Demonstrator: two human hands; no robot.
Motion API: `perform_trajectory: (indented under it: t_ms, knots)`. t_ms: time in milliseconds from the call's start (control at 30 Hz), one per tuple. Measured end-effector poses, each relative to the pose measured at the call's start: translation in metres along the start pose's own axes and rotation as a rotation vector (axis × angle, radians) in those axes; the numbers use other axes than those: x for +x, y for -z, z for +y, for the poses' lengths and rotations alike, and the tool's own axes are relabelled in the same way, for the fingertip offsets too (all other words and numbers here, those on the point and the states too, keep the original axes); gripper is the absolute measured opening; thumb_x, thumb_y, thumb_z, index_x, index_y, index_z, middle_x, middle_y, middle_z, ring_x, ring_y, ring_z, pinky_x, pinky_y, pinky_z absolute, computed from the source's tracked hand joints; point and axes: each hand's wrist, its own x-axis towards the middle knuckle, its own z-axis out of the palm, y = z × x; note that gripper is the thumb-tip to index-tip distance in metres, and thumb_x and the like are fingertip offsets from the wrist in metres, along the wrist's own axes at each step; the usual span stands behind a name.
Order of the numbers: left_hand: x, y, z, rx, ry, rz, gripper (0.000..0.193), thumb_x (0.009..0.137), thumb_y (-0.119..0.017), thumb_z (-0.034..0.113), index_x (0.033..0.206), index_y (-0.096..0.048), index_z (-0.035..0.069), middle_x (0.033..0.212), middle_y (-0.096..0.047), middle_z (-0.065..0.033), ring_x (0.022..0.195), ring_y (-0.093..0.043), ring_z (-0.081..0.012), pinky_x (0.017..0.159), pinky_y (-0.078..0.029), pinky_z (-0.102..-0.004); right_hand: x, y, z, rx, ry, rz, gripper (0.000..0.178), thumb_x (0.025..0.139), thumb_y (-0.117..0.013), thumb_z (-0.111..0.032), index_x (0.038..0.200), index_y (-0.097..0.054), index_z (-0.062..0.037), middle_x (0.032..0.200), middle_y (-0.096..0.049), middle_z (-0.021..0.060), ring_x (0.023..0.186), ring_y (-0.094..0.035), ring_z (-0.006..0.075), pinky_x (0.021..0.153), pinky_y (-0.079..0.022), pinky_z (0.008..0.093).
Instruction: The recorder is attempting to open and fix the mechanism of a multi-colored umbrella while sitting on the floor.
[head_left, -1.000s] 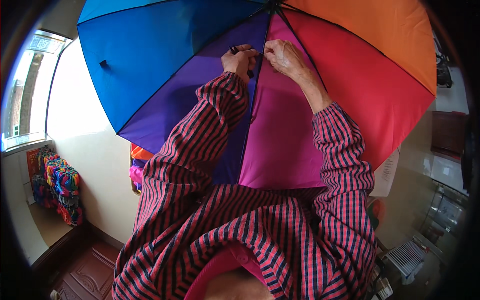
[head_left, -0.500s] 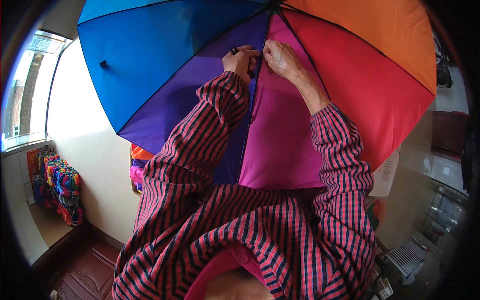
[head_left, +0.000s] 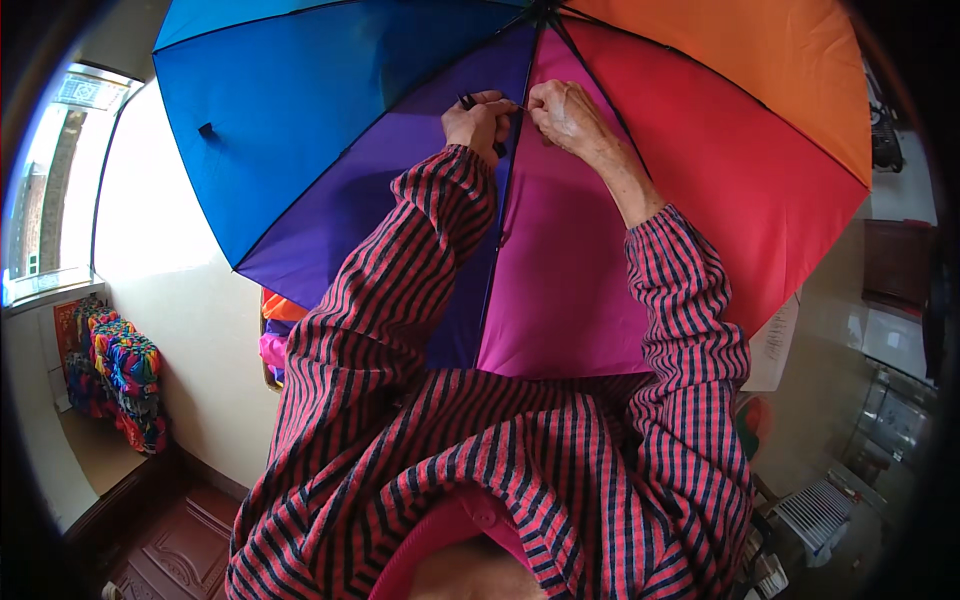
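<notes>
An open umbrella (head_left: 573, 290) with blue, purple, pink, red and orange panels spreads before me, its inner side with thin dark ribs facing me. My left hand (head_left: 482, 121) is closed at the rib between the purple and pink panels. A slim black object (head_left: 500, 149) pokes out of that hand at two ends; its kind is hidden by the fingers. Just right of the same rib, my right hand (head_left: 566, 116) is pinched in front of the pink panel. Whatever its fingertips hold is too small to make out. A narrow gap separates the two hands.
Bundles of multicoloured cloth (head_left: 130, 365) are stacked at the left by the wall. Behind my left sleeve, a box (head_left: 268, 340) holds bright folded fabric. A dark red carved wooden panel (head_left: 185, 545) lies at lower left, and a slatted rack (head_left: 813, 513) at lower right.
My right hand has shifted slightly to the right, away from the rib. The left hand and the umbrella have hardly moved.
</notes>
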Motion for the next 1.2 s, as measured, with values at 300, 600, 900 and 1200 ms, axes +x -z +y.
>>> perform_trajectory:
  t_ms: [300, 600, 900, 1200]
  knots:
    - [0.003, 0.0, -0.001, -0.06, 0.008, -0.025, 0.016, 0.08, -0.061, -0.005, 0.095, -0.059, -0.001, 0.075, -0.063, -0.0113, 0.052, -0.049, -0.0104, 0.042, -0.035, -0.0218, 0.002, -0.009, 0.005, 0.111, -0.086, 0.031, 0.007, 0.074, -0.056, -0.002, 0.07, -0.058, 0.0034, 0.066, -0.06, 0.0218, 0.07, -0.063, 0.0384, 0.062, -0.048, 0.0464]
    - [0.0, -0.004, -0.004, 0.001, -0.004, 0.012, 0.01, 0.08, -0.059, -0.006, 0.09, -0.06, -0.003, 0.071, -0.06, -0.0086, 0.05, -0.047, -0.0103, 0.041, -0.032, -0.0222, 0.018, -0.005, -0.002, -0.105, 0.197, 0.064, 0.014, 0.083, -0.046, -0.003, 0.071, -0.051, 0.0031, 0.048, -0.047, 0.0113, 0.047, -0.058, 0.0231, 0.044, -0.044, 0.0323]
    - [0.004, 0.003, -0.013, 0.058, -0.106, -0.017, 0.012, 0.077, -0.062, -0.003, 0.089, -0.063, -0.002, 0.066, -0.059, -0.0058, 0.047, -0.047, -0.0102, 0.042, -0.034, -0.0229, 0.047, -0.002, 0.015, 0.002, 0.101, -0.162, 0.021, 0.089, -0.046, -0.013, 0.079, -0.057, 0.0019, 0.056, -0.057, 0.0159, 0.049, -0.06, 0.0241, 0.045, -0.045, 0.0322]
    - [0.011, 0.01, -0.014, 0.769, -0.656, -0.037, 0.017, 0.072, -0.068, 0.014, 0.084, -0.067, 0.002, 0.072, -0.068, -0.0099, 0.065, -0.065, -0.018, 0.062, -0.05, -0.0312, 0.047, 0.017, -0.004, 0.072, 0.118, 0.131, 0.021, 0.091, -0.052, -0.017, 0.085, -0.062, 0.0004, 0.066, -0.063, 0.0084, 0.05, -0.061, 0.0146, 0.047, -0.048, 0.0274]
